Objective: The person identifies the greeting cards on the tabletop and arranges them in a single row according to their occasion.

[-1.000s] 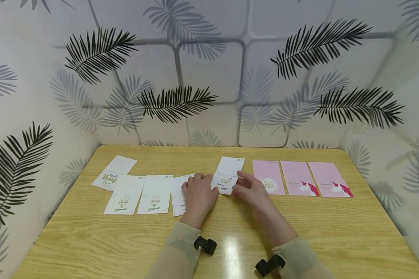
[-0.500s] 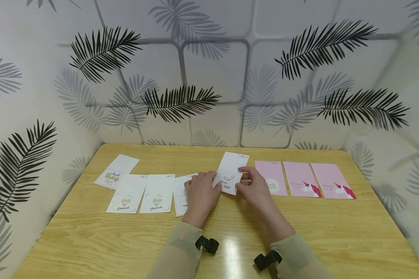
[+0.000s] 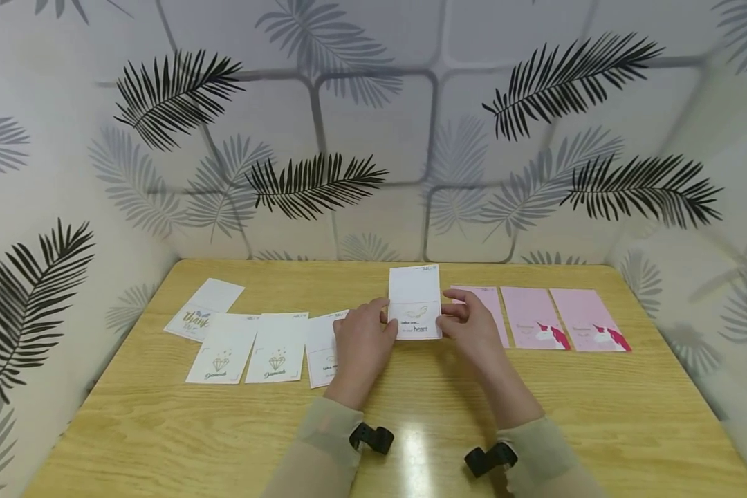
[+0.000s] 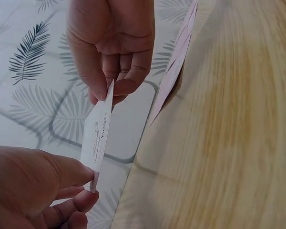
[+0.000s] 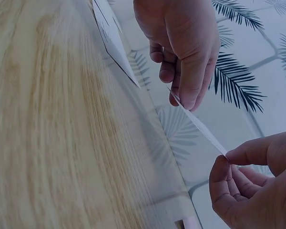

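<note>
A white card (image 3: 414, 302) with gold wings and the words "take me... heart" is held up off the table between my two hands. My left hand (image 3: 362, 346) pinches its left edge between thumb and fingers. On the opposite edge, my right hand (image 3: 478, 337) grips it the same way. The left wrist view shows the card (image 4: 97, 138) almost edge-on, with both thumbs on the printed side. Beside my left hand lies a similar white card (image 3: 321, 353), partly covered by that hand. A pink card (image 3: 490, 304) sits partly behind my right hand.
Two white diamond cards (image 3: 278, 346) and a white "Thank You" card (image 3: 207, 304) lie at the left of the wooden table (image 3: 180, 436). Two pink unicorn cards (image 3: 535, 315) lie at the right. A patterned backdrop (image 3: 373, 124) rises behind the table.
The winged card has gone from slanted to straight and faces the head camera more squarely. My right hand has shifted slightly right with its edge. The other cards stay put.
</note>
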Available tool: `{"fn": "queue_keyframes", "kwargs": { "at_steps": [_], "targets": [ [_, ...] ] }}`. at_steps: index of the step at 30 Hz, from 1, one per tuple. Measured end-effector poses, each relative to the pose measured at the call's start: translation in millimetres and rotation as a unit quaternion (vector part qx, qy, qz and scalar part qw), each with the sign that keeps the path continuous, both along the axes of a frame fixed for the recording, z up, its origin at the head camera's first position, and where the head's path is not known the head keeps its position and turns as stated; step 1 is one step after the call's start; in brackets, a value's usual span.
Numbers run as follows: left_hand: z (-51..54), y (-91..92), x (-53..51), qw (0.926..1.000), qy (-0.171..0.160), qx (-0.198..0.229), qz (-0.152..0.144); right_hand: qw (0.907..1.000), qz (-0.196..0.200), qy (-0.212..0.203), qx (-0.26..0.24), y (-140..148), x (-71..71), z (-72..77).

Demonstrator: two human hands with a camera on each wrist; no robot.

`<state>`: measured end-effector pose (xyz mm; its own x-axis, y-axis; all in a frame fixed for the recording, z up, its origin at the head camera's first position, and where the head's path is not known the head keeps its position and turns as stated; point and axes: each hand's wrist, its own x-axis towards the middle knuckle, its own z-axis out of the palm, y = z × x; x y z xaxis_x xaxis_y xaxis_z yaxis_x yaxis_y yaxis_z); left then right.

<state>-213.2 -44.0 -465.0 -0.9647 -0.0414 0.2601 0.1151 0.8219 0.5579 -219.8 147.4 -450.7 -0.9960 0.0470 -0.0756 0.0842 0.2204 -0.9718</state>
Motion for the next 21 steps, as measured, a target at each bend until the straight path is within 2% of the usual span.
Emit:
{"fn": "queue_keyframes", "kwargs": {
  "at_steps": [9,14,21],
  "targets": [
    [3.1,12.6,-8.2,0.9999,-0.001,0.007,-0.007,0.9969,-0.019,-0.018,0.074,11,-6.2,-2.8],
    [-1.6,19.2,-14.0,0.9999,-0.012,-0.006,-0.004,0.9944,-0.013,-0.024,0.102,16,-10.2,-7.7],
    [-9.7,23.2,-19.4,0.9996,-0.003,-0.029,0.000,0.9856,0.013,0.004,0.168,21,-11.9,-12.6]
  ]
}}
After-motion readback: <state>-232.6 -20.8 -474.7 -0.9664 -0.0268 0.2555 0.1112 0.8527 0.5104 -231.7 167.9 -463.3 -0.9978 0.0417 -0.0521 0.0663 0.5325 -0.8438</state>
